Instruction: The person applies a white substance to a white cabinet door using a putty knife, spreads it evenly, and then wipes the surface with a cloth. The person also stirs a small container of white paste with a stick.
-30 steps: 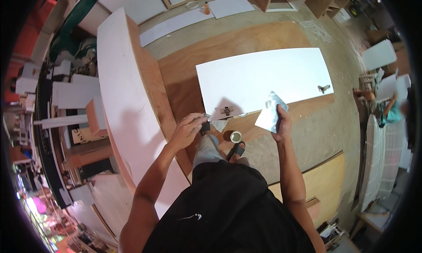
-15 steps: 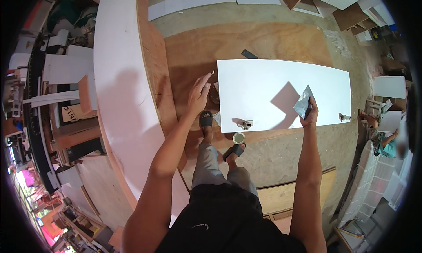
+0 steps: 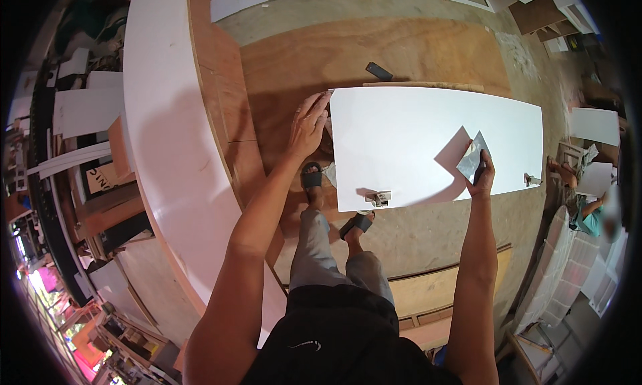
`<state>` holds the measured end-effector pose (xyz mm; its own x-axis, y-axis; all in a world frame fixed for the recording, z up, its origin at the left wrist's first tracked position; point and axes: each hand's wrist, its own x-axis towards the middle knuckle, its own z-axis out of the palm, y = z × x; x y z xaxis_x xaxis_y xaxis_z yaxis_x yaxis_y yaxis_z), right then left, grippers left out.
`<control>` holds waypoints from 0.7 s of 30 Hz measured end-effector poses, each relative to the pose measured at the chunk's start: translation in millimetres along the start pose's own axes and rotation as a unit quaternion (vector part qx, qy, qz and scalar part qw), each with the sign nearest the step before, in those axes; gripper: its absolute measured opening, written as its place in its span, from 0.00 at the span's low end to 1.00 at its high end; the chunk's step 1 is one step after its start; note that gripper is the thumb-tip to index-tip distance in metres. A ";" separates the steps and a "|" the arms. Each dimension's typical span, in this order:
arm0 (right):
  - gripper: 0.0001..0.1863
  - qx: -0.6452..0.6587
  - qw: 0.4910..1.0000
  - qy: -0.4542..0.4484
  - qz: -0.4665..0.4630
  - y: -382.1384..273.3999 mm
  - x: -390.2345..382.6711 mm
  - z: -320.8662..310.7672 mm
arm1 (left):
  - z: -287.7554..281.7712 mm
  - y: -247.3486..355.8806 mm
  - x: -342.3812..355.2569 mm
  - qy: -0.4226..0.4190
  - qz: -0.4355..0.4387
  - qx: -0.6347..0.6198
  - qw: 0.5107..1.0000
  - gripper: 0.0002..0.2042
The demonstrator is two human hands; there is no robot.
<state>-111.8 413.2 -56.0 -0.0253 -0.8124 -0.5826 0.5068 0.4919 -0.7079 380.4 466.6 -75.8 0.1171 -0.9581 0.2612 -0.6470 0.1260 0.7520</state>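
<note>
A long white panel (image 3: 408,144), like a cabinet door, is in front of me, with two metal hinges, the left hinge (image 3: 380,198) and the right hinge (image 3: 531,179), along its near side. My left hand (image 3: 309,127) is at the panel's left edge near the far corner, its fingers stretched along that edge. Pinched in my right hand (image 3: 483,176) is a thin, square, silvery-grey sheet (image 3: 471,159), held over the right part of the panel. The sheet casts a shadow on the white face. Whether it touches the panel I cannot tell.
Brown plywood (image 3: 287,57) lies on the floor beneath, with a dark oblong object (image 3: 379,71) beyond the panel. A long white board (image 3: 164,117) runs along my left. At the far right is another person (image 3: 590,218). My sandalled feet (image 3: 312,177) are just below the panel.
My left hand has moved slightly forward and right to the panel's edge. My right hand and the sheet have shifted a little right. The cup by my feet is now mostly hidden under the panel.
</note>
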 end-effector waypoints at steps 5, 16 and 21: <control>0.23 -0.016 1.000 0.009 -0.011 -0.1 -1.9 4.0 | -2.6 -8.5 -6.0 -0.015 0.027 0.077 0.997 0.20; 0.24 -0.028 0.999 0.016 -0.005 0.6 2.6 -4.0 | -15.2 8.7 -8.6 -0.052 0.041 0.111 0.992 0.20; 0.23 -0.034 0.997 0.066 -0.009 3.7 9.9 -15.8 | -18.1 -10.4 -43.0 -0.064 0.053 0.145 0.986 0.21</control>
<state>-123.8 411.9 -70.7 -0.1490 -0.7758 -0.6132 0.4459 0.5008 -0.7419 395.8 511.1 -83.9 -0.0461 -0.9706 0.2364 -0.8412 0.1653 0.5148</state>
